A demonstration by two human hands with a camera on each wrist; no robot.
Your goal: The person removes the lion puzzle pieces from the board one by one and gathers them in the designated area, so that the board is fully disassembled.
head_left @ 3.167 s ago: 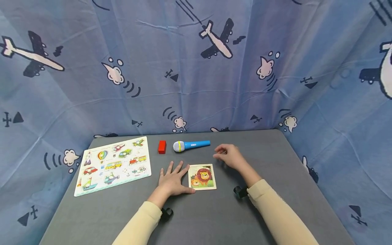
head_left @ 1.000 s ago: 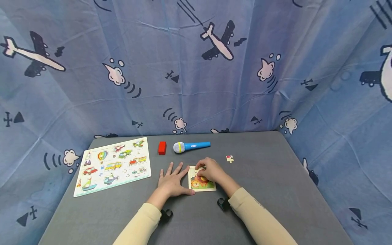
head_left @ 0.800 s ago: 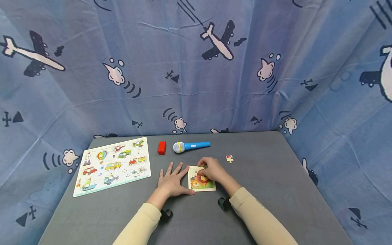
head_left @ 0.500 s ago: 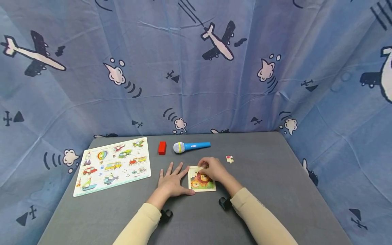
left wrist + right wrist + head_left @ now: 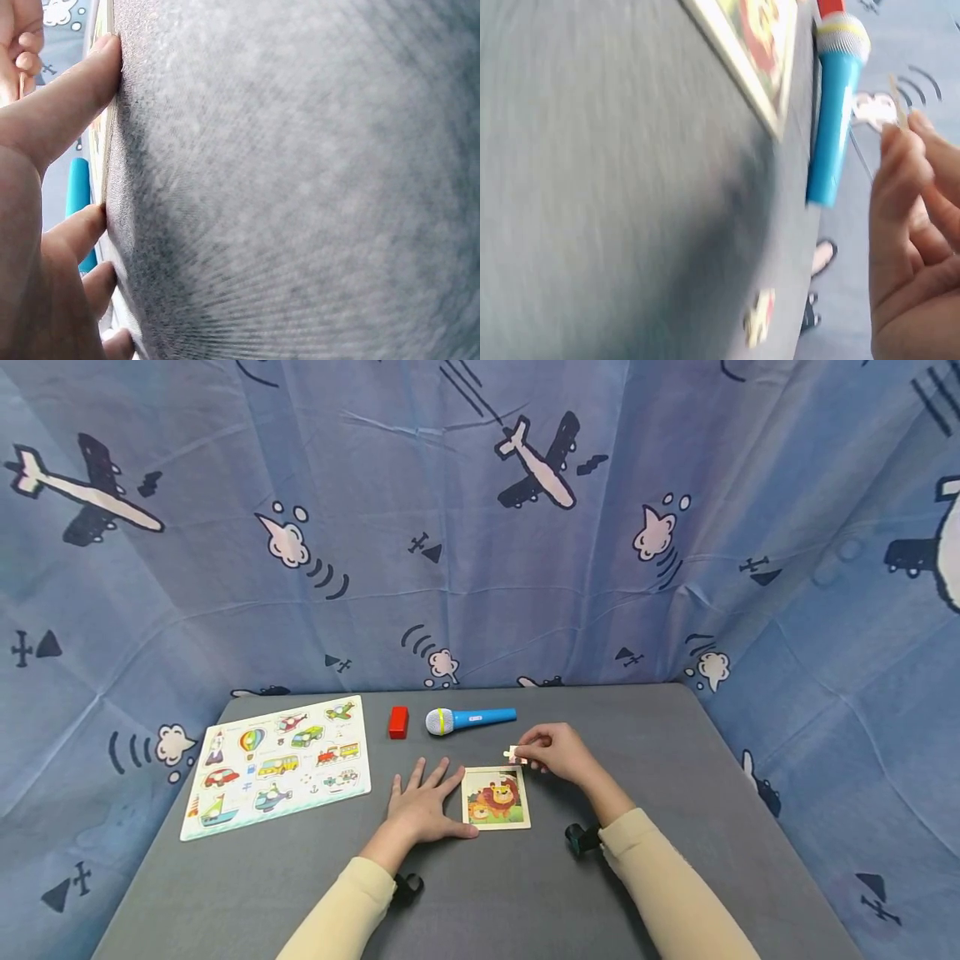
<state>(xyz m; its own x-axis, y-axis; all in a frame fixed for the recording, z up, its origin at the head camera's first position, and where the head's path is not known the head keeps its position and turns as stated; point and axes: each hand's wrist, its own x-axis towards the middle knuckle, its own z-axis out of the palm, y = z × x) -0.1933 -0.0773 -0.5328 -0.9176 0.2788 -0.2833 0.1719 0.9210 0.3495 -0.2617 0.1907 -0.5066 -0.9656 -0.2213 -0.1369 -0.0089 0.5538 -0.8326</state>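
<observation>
My left hand [image 5: 426, 810] lies spread on the table, its thumb and index finger touching the left edge of a small square lion jigsaw puzzle [image 5: 504, 810] in a pale wooden frame. Darker patches show in the upper part of the picture. Just above the puzzle's top right corner, my right hand [image 5: 558, 752] pinches a pale jigsaw piece [image 5: 513, 755] between thumb and fingers. The right wrist view catches that held piece edge-on, and a second jigsaw piece [image 5: 759, 317] lies on the table below the hand. In the head view the hand hides this second piece.
A toy microphone [image 5: 480, 717] with a blue handle lies behind the puzzle. Left of it stands a red block [image 5: 398, 722]. A large vehicle picture board [image 5: 277, 768] rests at the left on the grey table [image 5: 480, 910], with a blue airplane curtain [image 5: 480, 527] behind.
My right hand reached from beyond the puzzle to its upper part, then lifted away up and right with a jigsaw piece pinched. My left hand has stayed put.
</observation>
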